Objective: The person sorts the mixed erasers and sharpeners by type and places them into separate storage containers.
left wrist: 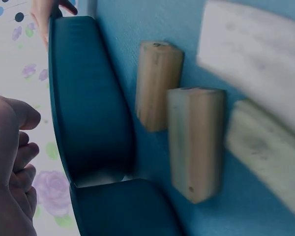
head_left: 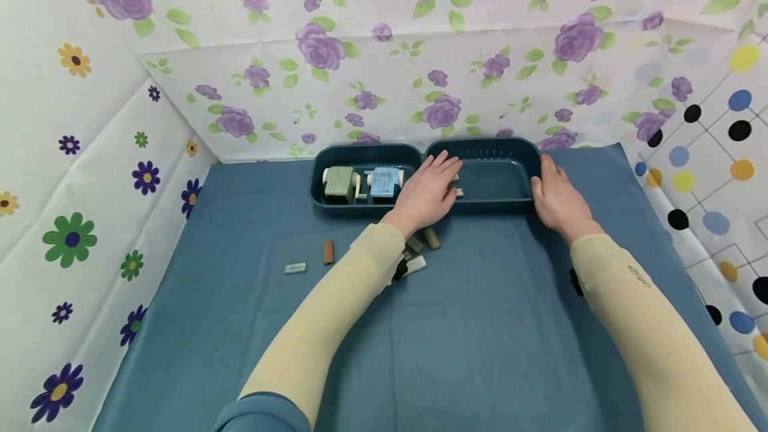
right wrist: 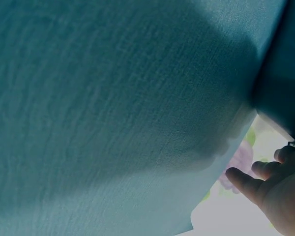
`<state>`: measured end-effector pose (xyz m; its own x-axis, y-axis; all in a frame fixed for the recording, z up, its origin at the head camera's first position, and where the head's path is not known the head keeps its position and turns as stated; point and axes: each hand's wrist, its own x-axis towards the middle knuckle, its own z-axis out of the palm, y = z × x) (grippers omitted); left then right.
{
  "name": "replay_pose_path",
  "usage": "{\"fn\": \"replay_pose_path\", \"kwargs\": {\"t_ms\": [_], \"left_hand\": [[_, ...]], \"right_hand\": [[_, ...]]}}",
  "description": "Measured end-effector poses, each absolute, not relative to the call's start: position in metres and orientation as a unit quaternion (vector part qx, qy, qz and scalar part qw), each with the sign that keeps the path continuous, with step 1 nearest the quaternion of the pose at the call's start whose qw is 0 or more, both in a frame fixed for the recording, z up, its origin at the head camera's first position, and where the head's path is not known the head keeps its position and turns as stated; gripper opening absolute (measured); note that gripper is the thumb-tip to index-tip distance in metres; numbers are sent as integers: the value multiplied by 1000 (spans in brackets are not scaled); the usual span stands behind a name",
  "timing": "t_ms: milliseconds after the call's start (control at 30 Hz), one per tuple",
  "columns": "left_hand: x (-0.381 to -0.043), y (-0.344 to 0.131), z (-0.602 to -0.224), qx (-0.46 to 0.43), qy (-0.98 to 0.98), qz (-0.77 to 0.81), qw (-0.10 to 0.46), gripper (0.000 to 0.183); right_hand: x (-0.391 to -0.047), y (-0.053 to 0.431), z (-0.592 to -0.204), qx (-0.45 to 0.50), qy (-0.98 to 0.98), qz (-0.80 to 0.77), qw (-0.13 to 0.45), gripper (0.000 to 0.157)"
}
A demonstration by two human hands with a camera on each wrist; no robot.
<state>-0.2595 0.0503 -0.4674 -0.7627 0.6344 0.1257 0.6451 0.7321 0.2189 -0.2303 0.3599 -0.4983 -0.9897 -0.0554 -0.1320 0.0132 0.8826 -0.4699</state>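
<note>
My left hand (head_left: 427,191) reaches over the meeting ends of two dark blue trays, fingers mostly straight in the head view. Its fingers overlap the left end of the right tray (head_left: 498,204), where small pale pieces (head_left: 459,193) peek out beside them. My right hand (head_left: 563,200) lies along that tray's right end, fingers extended and close to its wall. Inside the left tray (head_left: 367,149) stand a green hand-crank pencil sharpener (head_left: 340,182) and a light blue one (head_left: 385,182), the latter close to my left hand.
Several small rectangular blocks lie under my left forearm, among them a brown one (head_left: 432,239) and a white one (head_left: 415,265). Farther left are a reddish block (head_left: 328,252) and a pale one (head_left: 295,268). A flowered wall covering (head_left: 372,112) rises right behind the trays.
</note>
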Motion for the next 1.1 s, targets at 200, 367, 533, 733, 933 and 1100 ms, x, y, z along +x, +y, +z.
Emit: {"fn": "replay_pose_path", "kwargs": {"t_ms": [200, 367, 533, 733, 933, 1100], "left_hand": [[-248, 33, -473, -348, -922, -170, 24, 57], [-239, 18, -474, -350, -918, -186, 26, 59], [-230, 5, -474, -351, -912, -210, 18, 60], [-217, -9, -477, -365, -904, -223, 14, 60], [-206, -22, -479, -374, -897, -236, 3, 60], [-199, -34, -480, -376, -894, -245, 3, 59]], "right_hand": [[-228, 361, -499, -11, 967, -246, 72, 72], [-229, 362, -500, -11, 968, -242, 73, 73], [-232, 361, -502, -14, 969, -239, 69, 71], [-232, 360, -502, -14, 969, -237, 72, 71], [-232, 359, -500, -15, 968, -239, 70, 71], [-230, 359, -499, -14, 968, -239, 70, 72]]}}
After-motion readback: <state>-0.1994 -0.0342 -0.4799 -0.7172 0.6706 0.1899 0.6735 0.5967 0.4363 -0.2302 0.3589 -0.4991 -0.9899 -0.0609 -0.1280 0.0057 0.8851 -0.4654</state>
